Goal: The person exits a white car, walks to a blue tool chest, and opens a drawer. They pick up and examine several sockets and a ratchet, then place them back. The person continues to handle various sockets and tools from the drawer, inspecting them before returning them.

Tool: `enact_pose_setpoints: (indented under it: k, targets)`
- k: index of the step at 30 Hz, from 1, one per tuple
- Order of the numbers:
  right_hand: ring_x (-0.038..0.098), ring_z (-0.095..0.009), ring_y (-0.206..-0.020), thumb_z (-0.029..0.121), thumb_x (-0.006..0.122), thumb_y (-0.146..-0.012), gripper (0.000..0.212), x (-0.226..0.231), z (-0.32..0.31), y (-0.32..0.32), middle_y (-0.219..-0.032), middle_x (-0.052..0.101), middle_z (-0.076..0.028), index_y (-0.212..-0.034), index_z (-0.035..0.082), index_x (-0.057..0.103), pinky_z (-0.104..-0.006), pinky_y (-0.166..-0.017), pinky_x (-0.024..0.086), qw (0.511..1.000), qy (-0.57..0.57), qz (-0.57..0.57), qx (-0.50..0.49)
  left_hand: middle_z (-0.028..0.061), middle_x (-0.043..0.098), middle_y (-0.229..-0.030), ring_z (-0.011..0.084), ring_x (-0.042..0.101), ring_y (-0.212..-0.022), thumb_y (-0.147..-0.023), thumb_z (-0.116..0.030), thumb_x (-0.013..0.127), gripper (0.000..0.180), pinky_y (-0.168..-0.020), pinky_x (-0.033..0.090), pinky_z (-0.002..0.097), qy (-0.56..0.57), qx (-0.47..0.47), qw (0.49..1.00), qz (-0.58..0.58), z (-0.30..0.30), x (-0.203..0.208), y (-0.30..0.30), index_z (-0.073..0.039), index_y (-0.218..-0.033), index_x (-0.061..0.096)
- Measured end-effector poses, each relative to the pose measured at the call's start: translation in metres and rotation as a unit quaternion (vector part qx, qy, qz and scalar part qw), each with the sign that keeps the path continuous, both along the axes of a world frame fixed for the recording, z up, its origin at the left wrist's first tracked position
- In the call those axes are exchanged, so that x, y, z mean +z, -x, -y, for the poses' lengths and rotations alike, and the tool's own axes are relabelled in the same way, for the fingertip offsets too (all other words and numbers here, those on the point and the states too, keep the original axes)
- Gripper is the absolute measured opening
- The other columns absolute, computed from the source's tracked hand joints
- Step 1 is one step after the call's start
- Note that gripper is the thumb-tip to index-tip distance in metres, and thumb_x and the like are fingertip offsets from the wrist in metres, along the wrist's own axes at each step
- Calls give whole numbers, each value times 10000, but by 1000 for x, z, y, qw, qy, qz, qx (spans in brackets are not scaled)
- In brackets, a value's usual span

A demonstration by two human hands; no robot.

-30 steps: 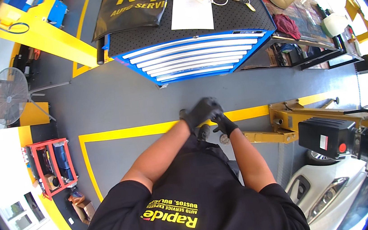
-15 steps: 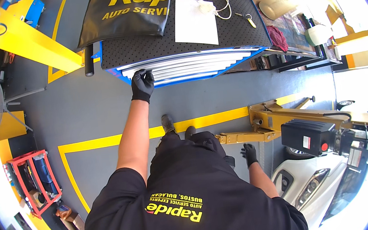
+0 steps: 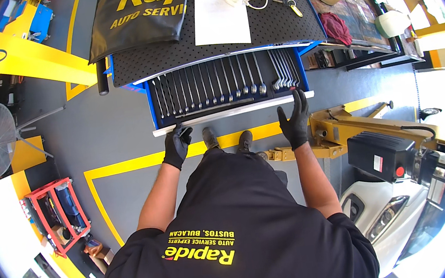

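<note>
On the blue chest (image 3: 276, 28), a black cover (image 3: 139, 30) is cut off at eleven o'clock. At twelve, wrenches (image 3: 227, 81) are laid in a pulled-out drawer (image 3: 230, 111) (far ends hidden). At nine, the left hand (image 3: 177, 146) is curled at the drawer's edge, its grip impossible to tell; at three, the right hand (image 3: 295, 121) is held with fingers spread.

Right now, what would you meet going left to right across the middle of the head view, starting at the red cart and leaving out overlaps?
Red cart, left gloved hand, left shoe, right shoe, right gloved hand, black finned box.
</note>
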State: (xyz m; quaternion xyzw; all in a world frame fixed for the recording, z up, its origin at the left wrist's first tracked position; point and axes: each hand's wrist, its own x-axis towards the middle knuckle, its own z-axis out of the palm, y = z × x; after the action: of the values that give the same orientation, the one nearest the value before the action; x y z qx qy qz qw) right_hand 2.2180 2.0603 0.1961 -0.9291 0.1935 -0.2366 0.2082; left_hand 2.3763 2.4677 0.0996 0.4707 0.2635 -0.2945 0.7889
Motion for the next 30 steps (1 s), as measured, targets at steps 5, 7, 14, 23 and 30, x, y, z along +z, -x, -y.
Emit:
enact_pose_setpoints:
  k: [5,7,14,23,30]
  targets:
    - [295,-462,-1586,375,731,-965,691,-34,-5,6,-1625,456,-188,-1546,90,489,-636,-1267,225,987,104,-123,21,21,742,-907,173,759,-804,-1063,-369,718,244,-609,533,303,-75,-51,996,-2,-5,22,20,-129,-1022,703]
    - [292,-462,-1587,363,747,-946,685,-32,-8,11,-1618,461,-174,-1530,103,503,-633,-1264,227,987,79,-138,15,52,699,-689,177,709,-615,-1031,-493,724,443,-574,543,315,-201,-108,973,-48,-9,31,23,-85,-860,697]
    - [146,-500,-1632,460,758,-914,914,-52,-13,49,-1726,257,-254,-1640,91,342,-685,-1281,120,978,84,-192,8,41,689,-709,153,684,-688,-1067,-288,645,255,-678,560,334,-254,-195,926,202,26,93,-5,-81,-929,702]
    - [122,-534,-1622,445,834,-819,1068,-25,13,-17,-1712,220,-338,-1671,90,297,-673,-1285,144,971,32,-225,75,83,788,-1049,260,767,-902,-1038,-232,543,237,-771,667,410,57,154,968,191,100,68,-180,-130,-1116,742]
    - [424,-501,-1460,300,800,-923,828,-26,9,54,-1586,441,-307,-1611,72,401,-584,-1183,391,998,-47,-51,4,39,738,-1010,195,727,-905,-959,-201,591,188,-756,634,303,146,261,954,37,117,84,-169,-138,-1088,714]
